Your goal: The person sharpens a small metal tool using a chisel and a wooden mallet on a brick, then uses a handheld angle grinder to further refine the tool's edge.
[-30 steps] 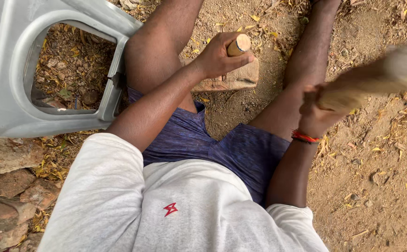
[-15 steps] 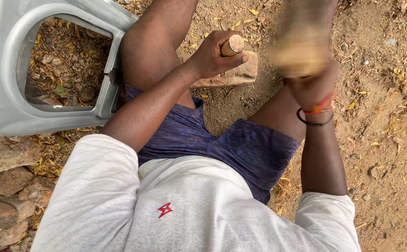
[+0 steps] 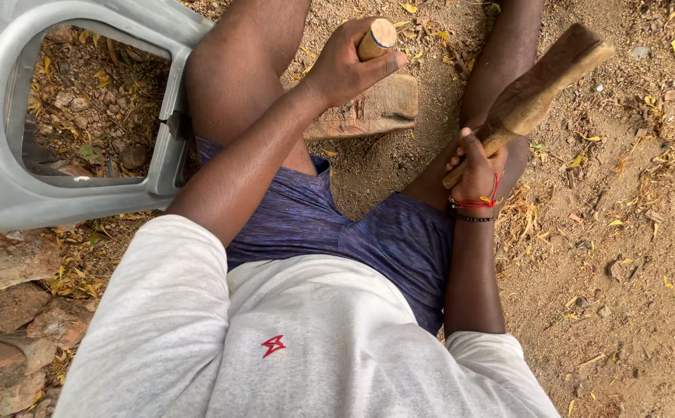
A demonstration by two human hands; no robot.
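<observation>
1. Setup: the person sits on bare dirt ground (image 3: pixel 639 310), legs spread, looking straight down. A flat wooden block (image 3: pixel 376 104) lies on the ground between the legs, just under the left hand (image 3: pixel 345 70).

2. Left hand: the fingers are wrapped tight around a round wooden handle (image 3: pixel 376 39). It stands roughly upright over the block with its pale cut end facing up. The lower part is hidden behind the hand, so I can't tell what sort of tip it has or whether it's touching the block.

3. Right hand (image 3: pixel 477 166): fingers closed snug around the thin end of a wooden mallet (image 3: pixel 543 85), raised off to the right, fat end up and tilted outward. There's a red thread and a dark bead band on that wrist.

4. How it'd handle, just my read: the mallet looks like solid, stiff, rough-hewn wood and top-heavy, with most of the weight in the thick end. Gripping low on the narrow end like this gives swing but less control. Dry and grainy, so probably not slippery.

5. The upright handle looks light and rigid, smooth and rounded. The fist sits just under the top, so the fingers are very near the face that points up. Holding a bit lower would be kinder to the knuckles.

6. Around it: a grey plastic chair (image 3: pixel 12 116) is tipped over at the left, with some stones (image 3: pixel 5 302) beside it and dry leaves scattered about.
</observation>
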